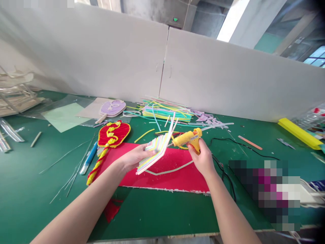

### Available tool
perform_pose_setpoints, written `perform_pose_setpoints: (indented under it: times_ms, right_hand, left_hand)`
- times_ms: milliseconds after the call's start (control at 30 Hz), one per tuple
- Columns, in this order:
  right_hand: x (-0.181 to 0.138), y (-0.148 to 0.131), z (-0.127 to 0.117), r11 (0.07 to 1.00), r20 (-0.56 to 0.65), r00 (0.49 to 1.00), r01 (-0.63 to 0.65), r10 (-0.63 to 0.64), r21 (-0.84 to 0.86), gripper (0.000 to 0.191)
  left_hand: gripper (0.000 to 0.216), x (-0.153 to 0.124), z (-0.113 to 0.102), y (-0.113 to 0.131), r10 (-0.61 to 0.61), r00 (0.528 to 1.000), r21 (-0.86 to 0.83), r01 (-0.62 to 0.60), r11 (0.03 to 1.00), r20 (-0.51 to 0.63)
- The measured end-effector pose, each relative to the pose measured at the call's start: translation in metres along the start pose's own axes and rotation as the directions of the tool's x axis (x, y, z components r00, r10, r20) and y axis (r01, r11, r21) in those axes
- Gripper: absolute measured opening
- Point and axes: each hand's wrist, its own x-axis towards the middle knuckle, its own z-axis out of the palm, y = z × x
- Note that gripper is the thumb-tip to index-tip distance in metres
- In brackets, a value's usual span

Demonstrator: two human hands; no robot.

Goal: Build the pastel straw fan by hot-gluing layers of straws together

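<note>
My left hand (135, 156) grips a panel of pastel pipe cleaners (154, 149), laid side by side and bent at an angle, with loose ends sticking up. In my right hand (203, 157) is a yellow hot glue gun (186, 138), its nozzle pointing left, close to the panel's right edge. Whether the nozzle touches the panel I cannot tell. Below both hands lies a red board (175, 183), and across it runs a single pale pipe cleaner (172, 171). A red fan-shaped piece (115, 134) with yellow trim and a twisted handle rests left of the board.
Bundled coloured pipe cleaners (167, 113) lie at the back, beside lilac scraps (210, 120). A purple fan-shaped piece (113, 108) sits on paper at back left. A blue-handled tool (88, 157), thin wires (76, 169) and a black cord (243, 145) cross the green table (157, 217). A white partition (101, 57) stands behind.
</note>
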Motion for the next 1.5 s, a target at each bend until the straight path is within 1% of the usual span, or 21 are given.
perform_pose_setpoints:
  times_ms: [633,1000,1500]
  right_hand:
    - [0.0005,0.0052,0.0002,0.999,-0.045,0.999,-0.030,0.029,-0.033,0.014]
    - [0.0011,0.0063,0.0001,0.997,-0.064,0.997,-0.045,0.041,-0.061,0.014]
    - [0.0014,0.0060,0.0000,0.996,-0.098,0.995,-0.043,0.035,-0.081,0.015]
  left_hand:
    - [0.054,-0.0024,0.0013,0.0025,-0.020,0.999,-0.002,0.020,1.000,0.029]
    - [0.056,-0.0034,0.0031,0.0044,-0.028,0.999,0.024,0.027,0.999,0.020]
    - [0.059,-0.0041,0.0026,0.0048,-0.033,0.999,0.016,0.032,0.999,0.023]
